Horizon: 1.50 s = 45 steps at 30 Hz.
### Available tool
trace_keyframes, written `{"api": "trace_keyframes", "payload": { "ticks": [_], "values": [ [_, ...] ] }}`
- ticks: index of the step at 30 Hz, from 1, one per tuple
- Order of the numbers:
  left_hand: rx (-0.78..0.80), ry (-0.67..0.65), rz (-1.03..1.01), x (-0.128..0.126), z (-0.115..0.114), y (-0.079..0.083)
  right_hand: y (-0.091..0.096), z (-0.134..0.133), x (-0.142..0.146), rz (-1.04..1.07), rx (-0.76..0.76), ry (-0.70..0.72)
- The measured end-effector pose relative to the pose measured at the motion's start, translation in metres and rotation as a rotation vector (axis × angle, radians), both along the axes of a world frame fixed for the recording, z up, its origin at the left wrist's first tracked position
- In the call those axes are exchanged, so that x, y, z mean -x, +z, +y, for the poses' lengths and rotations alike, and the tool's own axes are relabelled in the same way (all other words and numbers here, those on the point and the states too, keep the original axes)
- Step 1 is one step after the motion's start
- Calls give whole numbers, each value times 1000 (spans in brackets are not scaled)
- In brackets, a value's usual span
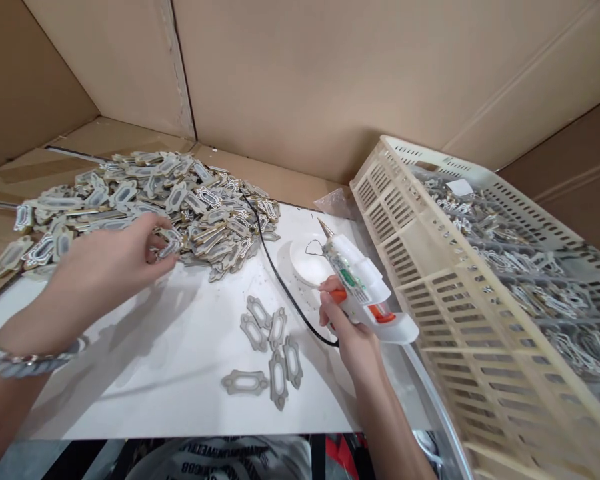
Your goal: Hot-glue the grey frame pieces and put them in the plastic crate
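Observation:
My left hand (123,257), with a beaded bracelet at its wrist, reaches to the front of a large heap of flat grey plates (175,193) with long openings. Its thumb and fingers pinch a small frame-shaped plate (171,243), maybe more than one; the fingers partly cover it. In my right hand (347,327) is a white hot glue gun (357,270) with orange parts, its metal nozzle tilted up and away. Several loose plates (278,380) lie flat on the white board (145,393) between my hands.
A small white dish (307,263) sits behind my right hand. The black cord (283,283) curves across the board from the heap. At right stands a slatted plastic crate (410,220) with metal pieces in sections. Cardboard walls (300,87) close off the back.

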<state>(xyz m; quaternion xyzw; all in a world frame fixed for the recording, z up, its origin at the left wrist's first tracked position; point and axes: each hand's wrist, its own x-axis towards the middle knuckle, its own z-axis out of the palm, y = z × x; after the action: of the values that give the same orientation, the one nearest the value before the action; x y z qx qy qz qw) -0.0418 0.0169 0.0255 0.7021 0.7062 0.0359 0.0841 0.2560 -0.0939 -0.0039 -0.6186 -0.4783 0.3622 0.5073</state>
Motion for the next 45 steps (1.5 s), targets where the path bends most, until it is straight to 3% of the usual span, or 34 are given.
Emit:
{"api": "trace_keyframes", "payload": {
  "ticks": [6,11,19,25,30,32,34,35,40,45],
  "values": [
    [-192,31,-281,14,16,25,-2,1,-2,-12,-8,-26],
    [-252,13,-716,12,30,19,-6,1,-3,-1,-30,-20],
    [-174,-92,-265,24,50,-9,-2,-1,0,5,-10,-27],
    [-212,-173,-215,22,43,-4,-3,-1,-1,-10,3,-23],
    [-411,-207,-295,13,22,8,-3,0,-3,-21,43,-42],
    [-203,-385,-429,1,10,9,-3,0,-3,-16,38,-44],
    [197,-700,-524,-17,-2,5,-3,1,-3,-8,18,-39],
    [330,-790,-493,-26,-7,0,-3,2,-3,-5,6,-33],
    [305,-876,-354,-62,-24,-28,-5,2,-3,-6,-38,-3],
    [287,-969,-278,-71,-31,-35,-7,2,-4,-11,-71,-32]
  ]
}}
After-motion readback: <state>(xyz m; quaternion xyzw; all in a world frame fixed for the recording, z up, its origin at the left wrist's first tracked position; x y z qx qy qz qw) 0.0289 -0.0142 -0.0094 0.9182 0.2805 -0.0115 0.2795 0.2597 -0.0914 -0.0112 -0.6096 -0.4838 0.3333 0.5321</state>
